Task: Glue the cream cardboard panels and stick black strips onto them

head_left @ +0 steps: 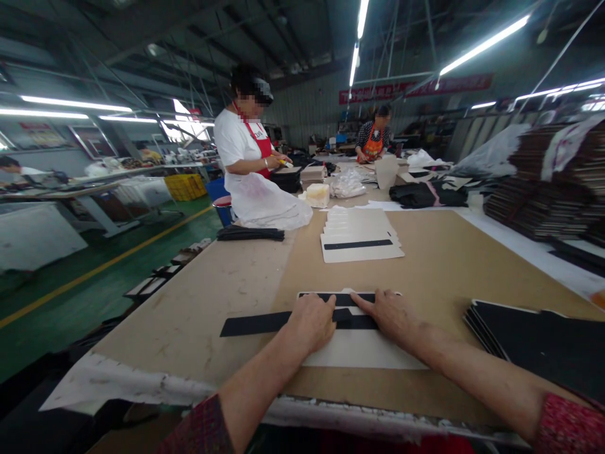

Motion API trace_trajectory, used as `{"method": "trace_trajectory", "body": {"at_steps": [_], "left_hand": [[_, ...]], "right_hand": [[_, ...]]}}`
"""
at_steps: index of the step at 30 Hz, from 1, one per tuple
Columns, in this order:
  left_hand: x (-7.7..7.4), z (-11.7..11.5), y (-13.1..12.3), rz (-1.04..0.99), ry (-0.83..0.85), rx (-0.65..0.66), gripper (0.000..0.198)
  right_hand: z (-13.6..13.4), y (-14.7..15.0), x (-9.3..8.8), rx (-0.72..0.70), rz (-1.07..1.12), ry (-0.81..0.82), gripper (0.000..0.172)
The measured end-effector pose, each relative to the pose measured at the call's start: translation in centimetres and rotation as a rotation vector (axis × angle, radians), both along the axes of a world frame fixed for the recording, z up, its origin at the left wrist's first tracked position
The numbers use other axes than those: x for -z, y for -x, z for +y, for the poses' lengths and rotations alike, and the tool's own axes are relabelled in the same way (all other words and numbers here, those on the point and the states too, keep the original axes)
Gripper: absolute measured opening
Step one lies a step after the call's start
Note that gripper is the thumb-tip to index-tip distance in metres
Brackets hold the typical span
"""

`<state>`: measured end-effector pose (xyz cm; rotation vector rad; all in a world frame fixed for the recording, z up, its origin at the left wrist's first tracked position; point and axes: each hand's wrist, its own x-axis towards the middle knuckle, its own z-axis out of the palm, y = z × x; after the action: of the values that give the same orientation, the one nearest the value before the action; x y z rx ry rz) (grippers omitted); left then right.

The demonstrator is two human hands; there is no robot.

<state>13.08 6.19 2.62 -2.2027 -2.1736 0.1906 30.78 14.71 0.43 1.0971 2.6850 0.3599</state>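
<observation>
Head view: white board (363,352) lies flat near the tabletop's (222,290) near edge, approx. mid-width, long side roughly parallel to that edge, prob. so both arms reach it w/o stretching. Upper black strip (343,300) runs along the board's far side; lower black strip (363,323) crosses nearer its middle. Loose black strip (255,325) sticks out past the board's left side, its R end showing between the hands, just by the lower one.

L hand (312,320): index straight, tip on the upper strip; other fingers curled under, above the loose strip. Can't tell if they grip it or only rest on it; palm hides the contact. R hand (391,313): index stretched out to the same upper strip, other fingers loosely bent, nothing visibly grasped. Two tips spaced apart on one strip prob. keep it flat & straight.

Beyond the board, toward the far edge: fanned stack of white boards (362,255), top one w/ a black strip (358,244); staggered edges prob. keep each exposed. Bundle of black strips (250,234) sits at the L edge, black panels (529,340) near the R edge, both apart from the work area, presumably for elbow room.
</observation>
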Motion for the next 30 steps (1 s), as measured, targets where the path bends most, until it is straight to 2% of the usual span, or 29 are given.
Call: {"method": "trace_trajectory", "body": {"at_steps": [3,7,10,14,16,20,25,30], "left_hand": [[0.5,-0.6,0.8,-0.007,-0.025,-0.019,0.044],[1.0,-2.4,3.0,-0.027,-0.036,-0.025,0.044],[1.6,-3.9,4.5,-0.071,-0.056,-0.019,0.05],[3.0,-5.1,5.6,-0.148,-0.108,-0.049,0.061],[3.5,-5.3,5.8,-0.152,-0.144,-0.056,0.063],[4.2,-5.2,6.3,-0.154,-0.186,-0.032,0.06],[6.1,-4.8,8.2,-0.164,-0.231,-0.025,0.056],[8.6,-3.2,10.8,-0.269,-0.327,0.026,0.054]], "right_hand": [[0.0,-1.2,0.0,-0.011,0.091,0.009,0.062],[0.6,-4.6,0.2,0.022,0.153,0.012,0.058],[1.2,-7.5,0.6,0.078,0.187,0.012,0.059],[1.3,-9.4,1.5,0.091,0.369,0.144,0.053],[1.0,-9.1,1.9,0.12,0.56,0.246,0.048],[0.3,-7.4,2.0,0.366,1.031,0.435,0.046],[0.7,-5.7,1.5,0.62,1.306,0.477,0.044],[1.3,-4.4,1.9,0.638,1.55,0.624,0.036]]}}
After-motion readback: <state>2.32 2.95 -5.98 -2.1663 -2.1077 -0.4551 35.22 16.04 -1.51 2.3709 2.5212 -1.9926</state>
